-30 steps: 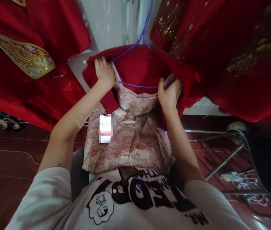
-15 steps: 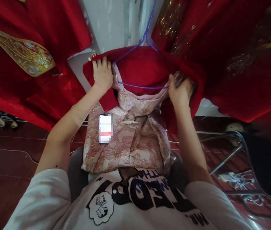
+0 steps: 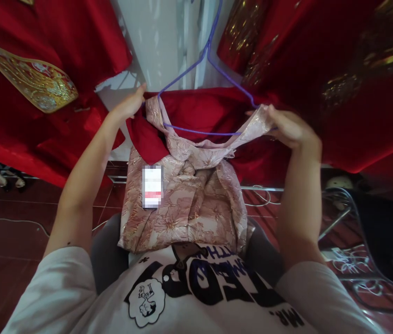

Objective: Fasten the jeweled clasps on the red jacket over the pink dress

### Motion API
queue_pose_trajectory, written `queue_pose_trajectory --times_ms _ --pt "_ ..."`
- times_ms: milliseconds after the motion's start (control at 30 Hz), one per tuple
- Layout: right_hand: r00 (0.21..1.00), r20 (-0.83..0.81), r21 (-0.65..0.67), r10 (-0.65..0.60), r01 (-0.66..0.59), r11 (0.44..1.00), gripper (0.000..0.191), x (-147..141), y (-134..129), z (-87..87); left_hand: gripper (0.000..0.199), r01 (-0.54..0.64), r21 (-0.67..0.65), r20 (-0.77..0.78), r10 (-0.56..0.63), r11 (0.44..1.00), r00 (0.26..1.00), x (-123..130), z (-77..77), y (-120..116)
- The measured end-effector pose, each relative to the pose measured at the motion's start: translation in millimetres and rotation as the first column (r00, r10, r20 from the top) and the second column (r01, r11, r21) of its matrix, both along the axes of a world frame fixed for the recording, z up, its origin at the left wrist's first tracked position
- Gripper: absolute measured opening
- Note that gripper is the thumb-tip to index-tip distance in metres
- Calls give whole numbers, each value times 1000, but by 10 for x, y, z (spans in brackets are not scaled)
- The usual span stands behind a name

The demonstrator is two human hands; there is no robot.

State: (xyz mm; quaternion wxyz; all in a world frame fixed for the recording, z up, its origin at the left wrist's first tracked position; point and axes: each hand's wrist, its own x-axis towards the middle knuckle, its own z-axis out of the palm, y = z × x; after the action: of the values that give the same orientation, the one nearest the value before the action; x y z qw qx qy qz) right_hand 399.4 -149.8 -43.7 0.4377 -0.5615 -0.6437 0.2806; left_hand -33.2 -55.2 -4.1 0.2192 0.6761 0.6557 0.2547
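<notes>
A blue wire hanger [image 3: 207, 42] hangs in front of me, its lower bar crossing the neck of a pink floral brocade dress [image 3: 182, 208] draped over my lap. A red garment [image 3: 199, 111] is spread behind the dress straps. My left hand [image 3: 132, 103] pinches the red garment's edge beside the left strap. Near the right end of the hanger, my right hand [image 3: 285, 125] grips the pink right strap [image 3: 257, 123], with some fingers hidden behind it. A phone [image 3: 152, 186] lies on the dress at the left.
Red cloths with gold decoration [image 3: 43, 88] hang at left and right. A dark chair [image 3: 384, 232] stands at the right, with white cables [image 3: 349, 260] on the floor near it. Shoes [image 3: 9, 178] lie at the far left.
The red garment's upper edge has dropped, uncovering the hanger's shoulders and the pink straps. My left hand has moved slightly left; my right hand has moved outward to the right.
</notes>
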Motion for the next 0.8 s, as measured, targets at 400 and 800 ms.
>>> queue_pose_trajectory --times_ms 400,800 --pt "968 -236 -73 -88 72 995 67 134 14 -309 79 -10 49 -86 14 999 996 -130 -180 -125" --pt "856 219 602 -469 259 755 19 -370 -70 -77 36 124 389 -290 -6 913 957 291 -39 -309"
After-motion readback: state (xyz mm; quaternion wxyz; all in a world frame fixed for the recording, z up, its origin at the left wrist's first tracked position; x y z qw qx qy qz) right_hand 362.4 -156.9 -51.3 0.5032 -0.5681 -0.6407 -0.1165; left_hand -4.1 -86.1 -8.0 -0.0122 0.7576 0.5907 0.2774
